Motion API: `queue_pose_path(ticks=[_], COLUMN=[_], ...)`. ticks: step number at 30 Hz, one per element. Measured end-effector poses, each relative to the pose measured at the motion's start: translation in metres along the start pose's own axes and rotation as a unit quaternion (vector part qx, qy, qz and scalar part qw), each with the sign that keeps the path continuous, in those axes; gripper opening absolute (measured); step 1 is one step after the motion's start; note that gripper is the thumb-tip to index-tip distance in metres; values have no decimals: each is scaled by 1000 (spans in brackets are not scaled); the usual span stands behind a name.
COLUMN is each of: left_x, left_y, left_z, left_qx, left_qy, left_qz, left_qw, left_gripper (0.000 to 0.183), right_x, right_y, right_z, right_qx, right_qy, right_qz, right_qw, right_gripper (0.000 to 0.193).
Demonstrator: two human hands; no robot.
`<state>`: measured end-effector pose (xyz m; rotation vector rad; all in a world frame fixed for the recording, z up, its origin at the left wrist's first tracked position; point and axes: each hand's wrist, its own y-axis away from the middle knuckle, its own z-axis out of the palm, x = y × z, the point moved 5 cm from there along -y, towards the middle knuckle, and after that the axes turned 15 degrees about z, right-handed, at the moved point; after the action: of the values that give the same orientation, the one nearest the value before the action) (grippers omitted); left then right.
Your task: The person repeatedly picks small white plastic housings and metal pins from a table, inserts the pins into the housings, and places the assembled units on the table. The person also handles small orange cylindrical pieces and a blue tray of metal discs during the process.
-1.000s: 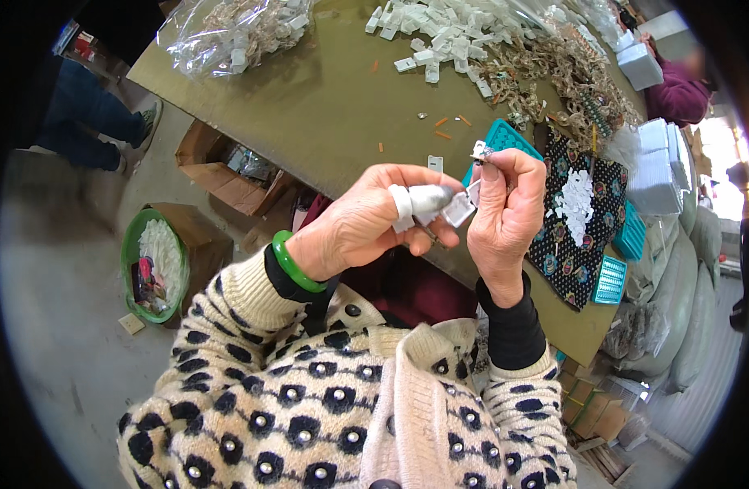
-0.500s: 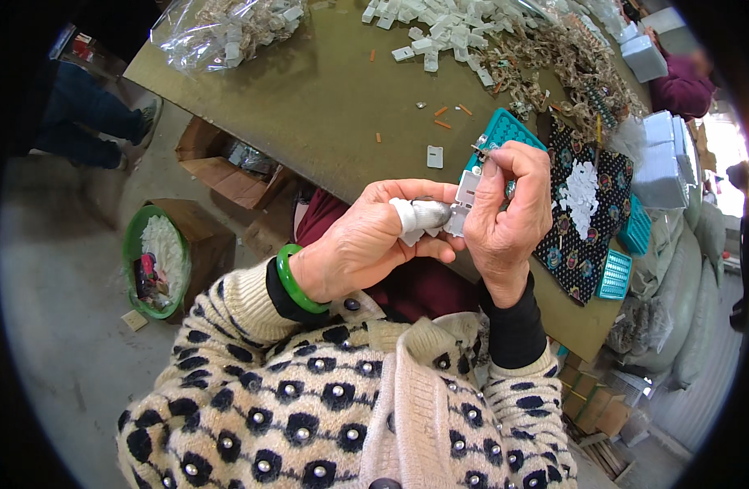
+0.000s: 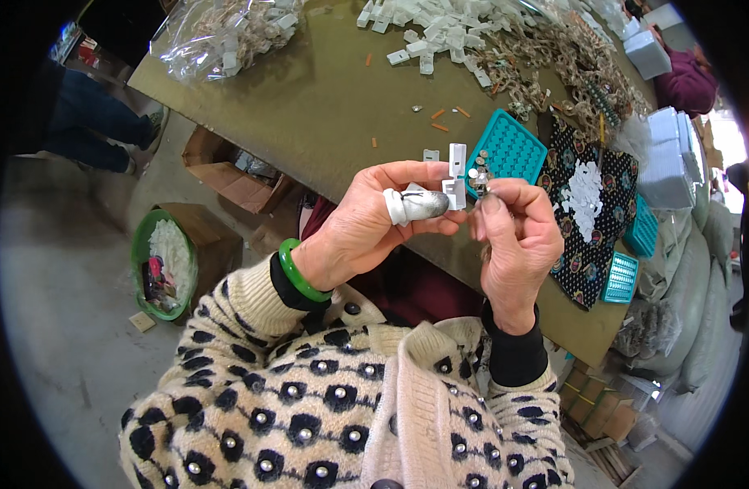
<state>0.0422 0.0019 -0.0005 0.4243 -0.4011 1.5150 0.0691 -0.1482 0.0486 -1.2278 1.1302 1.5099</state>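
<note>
The right hand (image 3: 517, 236), thumb now off the white case (image 3: 457, 165), pinches what appear to be metal parts (image 3: 481, 184), leaving the closed fingers of the left hand (image 3: 350, 216) to steady the open case at the table (image 3: 309, 114).

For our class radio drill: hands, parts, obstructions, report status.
Left fingers holding opened white case. Right fingers pinching small shiny piece. Teal tray beyond; nothing visibly blocking.

The left hand (image 3: 358, 216), a smooth green bangle (image 3: 289, 270) at its wrist, holds a small white hinged plastic case (image 3: 457, 168), open. The right hand (image 3: 517, 236), at the case's 4 o'clock, pinches small silvery parts (image 3: 481, 186). From the view's centre, a rectangular turquoise plastic tray (image 3: 513, 145) lies at 2 o'clock, a black patterned cloth (image 3: 572, 273) at 3.
</note>
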Motion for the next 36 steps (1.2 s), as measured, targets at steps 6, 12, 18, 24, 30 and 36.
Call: queue_pose_path(ticks=[6, 12, 18, 24, 30, 36], left_x=[1, 0, 3, 7, 17, 18], left_y=[-5, -3, -8, -4, 1, 4], left_z=[-3, 1, 6, 7, 11, 11], left_qx=[-15, -40, -65, -13, 14, 57], left_qy=[-48, -106, -151, -139, -258, -245], left_qz=[38, 99, 190, 174, 212, 182], left_qw=[998, 989, 968, 975, 942, 951], left_gripper=[33, 29, 25, 18, 18, 13], right_x=[2, 5, 0, -16, -15, -5], right_y=[2, 3, 5, 11, 21, 15], right_z=[2, 4, 7, 18, 33, 30], right_qx=[-50, -62, -33, 28, 96, 104], right_qy=[-126, -137, -33, 233, 328, 293], right_qz=[63, 134, 129, -125, -336, -272], right_qw=[989, 979, 990, 964, 878, 911], right_gripper=[7, 6, 6, 13, 27, 20])
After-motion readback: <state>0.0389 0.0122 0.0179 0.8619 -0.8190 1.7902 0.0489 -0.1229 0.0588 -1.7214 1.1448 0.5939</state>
